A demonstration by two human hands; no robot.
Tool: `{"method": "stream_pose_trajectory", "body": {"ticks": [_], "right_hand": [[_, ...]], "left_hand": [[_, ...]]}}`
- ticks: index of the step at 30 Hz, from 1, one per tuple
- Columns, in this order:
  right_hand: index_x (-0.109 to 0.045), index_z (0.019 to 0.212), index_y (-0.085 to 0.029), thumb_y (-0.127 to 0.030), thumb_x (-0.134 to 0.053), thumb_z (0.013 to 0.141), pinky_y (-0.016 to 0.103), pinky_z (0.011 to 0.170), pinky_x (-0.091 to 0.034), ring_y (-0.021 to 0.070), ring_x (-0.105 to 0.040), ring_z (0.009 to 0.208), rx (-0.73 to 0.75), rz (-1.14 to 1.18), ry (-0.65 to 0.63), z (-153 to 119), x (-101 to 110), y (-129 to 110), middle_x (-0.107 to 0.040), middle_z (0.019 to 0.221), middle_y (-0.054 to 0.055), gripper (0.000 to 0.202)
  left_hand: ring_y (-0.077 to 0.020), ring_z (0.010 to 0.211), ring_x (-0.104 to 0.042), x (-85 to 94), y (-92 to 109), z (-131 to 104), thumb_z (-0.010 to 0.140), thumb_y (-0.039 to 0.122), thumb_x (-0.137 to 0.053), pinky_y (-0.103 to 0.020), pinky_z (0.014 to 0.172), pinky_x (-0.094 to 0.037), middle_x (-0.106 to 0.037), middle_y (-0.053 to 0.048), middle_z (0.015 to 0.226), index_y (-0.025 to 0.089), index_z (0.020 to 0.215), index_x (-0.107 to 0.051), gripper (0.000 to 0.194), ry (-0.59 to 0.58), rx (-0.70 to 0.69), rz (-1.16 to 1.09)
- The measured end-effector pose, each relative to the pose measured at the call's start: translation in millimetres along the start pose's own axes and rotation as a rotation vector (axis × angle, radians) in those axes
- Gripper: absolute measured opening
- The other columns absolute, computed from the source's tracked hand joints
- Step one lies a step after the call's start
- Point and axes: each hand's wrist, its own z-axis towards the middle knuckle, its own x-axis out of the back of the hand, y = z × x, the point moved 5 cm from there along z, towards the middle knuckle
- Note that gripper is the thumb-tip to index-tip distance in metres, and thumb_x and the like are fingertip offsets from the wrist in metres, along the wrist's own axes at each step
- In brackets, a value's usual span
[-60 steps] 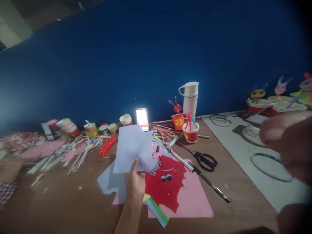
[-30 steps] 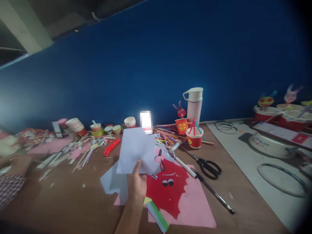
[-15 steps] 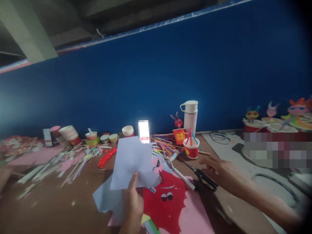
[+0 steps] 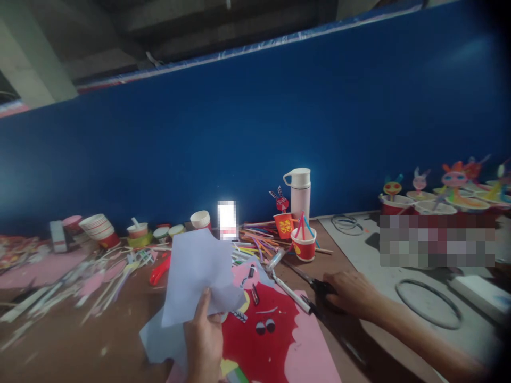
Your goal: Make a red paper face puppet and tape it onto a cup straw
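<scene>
A pale sheet of paper (image 4: 195, 276) is held up in my left hand (image 4: 205, 340), with the thumb across its front near the lower edge. My right hand (image 4: 349, 290) is at the black handles of the scissors (image 4: 319, 287), its fingers curled over them and partly hiding them. The scissor blades point up and left. Between the hands lies a red paper (image 4: 271, 324) with two cut-out eyes on it, over a pink sheet (image 4: 315, 351). A white pen (image 4: 291, 293) rests across the red paper's upper right edge.
Colourful sticks (image 4: 259, 242), a red cup with straws (image 4: 304, 244) and a white flask (image 4: 300, 197) stand or lie at the back. Paper scraps (image 4: 107, 271) and stacked cups (image 4: 99, 229) are on the left. Decorated cups (image 4: 435, 205) and a cable ring (image 4: 427, 304) are on the right.
My right hand has moved onto the scissor handles and closed around them, and the scissors have shifted slightly. The view has turned a little right; my left hand still holds the pale sheet.
</scene>
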Motion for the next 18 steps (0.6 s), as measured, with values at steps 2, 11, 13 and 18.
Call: {"method": "stream_pose_trajectory", "body": {"ticks": [2,11,13,18], "right_hand": [[-0.067,0.083,-0.015,-0.015,-0.050,0.064,0.037,0.066,-0.042,0.0347,-0.064,0.083,0.002,0.005,0.002,-2.8,2.2,0.5,-0.070,0.085,0.016,0.026],[-0.049,0.122,-0.021,-0.027,-0.043,0.084,0.024,0.058,-0.044,0.0167,-0.060,0.070,0.143,0.845,-0.077,-43.1,32.4,-9.7,-0.064,0.080,0.002,0.039],[-0.043,0.128,-0.019,-0.036,-0.044,0.086,0.026,0.066,-0.047,0.0179,-0.059,0.079,0.201,1.049,-0.113,-46.3,38.0,-30.1,-0.063,0.088,0.005,0.045],[-0.056,0.113,-0.019,-0.040,-0.049,0.084,0.030,0.080,-0.047,0.0209,-0.057,0.091,0.410,1.062,-0.277,-45.8,36.6,-86.3,-0.061,0.097,0.007,0.037]], "left_hand": [[-0.0239,0.096,-0.064,0.5,4.9,-0.7,0.073,0.014,-0.064,-0.029,0.071,-0.055,-0.073,-0.002,0.085,0.025,0.090,-0.064,0.021,0.037,-0.020,0.007],[-0.0234,0.090,-0.066,-3.3,7.9,-7.2,0.075,0.018,-0.063,-0.029,0.070,-0.055,-0.072,-0.003,0.086,0.024,0.098,-0.063,0.024,0.052,-0.052,0.015],[-0.0222,0.088,-0.066,-1.9,6.6,-9.0,0.075,0.018,-0.064,-0.027,0.069,-0.055,-0.072,-0.004,0.086,0.022,0.099,-0.063,0.025,0.090,-0.057,0.045],[-0.0208,0.083,-0.067,2.2,4.0,-11.8,0.074,0.019,-0.066,-0.024,0.064,-0.055,-0.071,-0.005,0.086,0.020,0.102,-0.062,0.029,0.160,-0.068,0.124]]}}
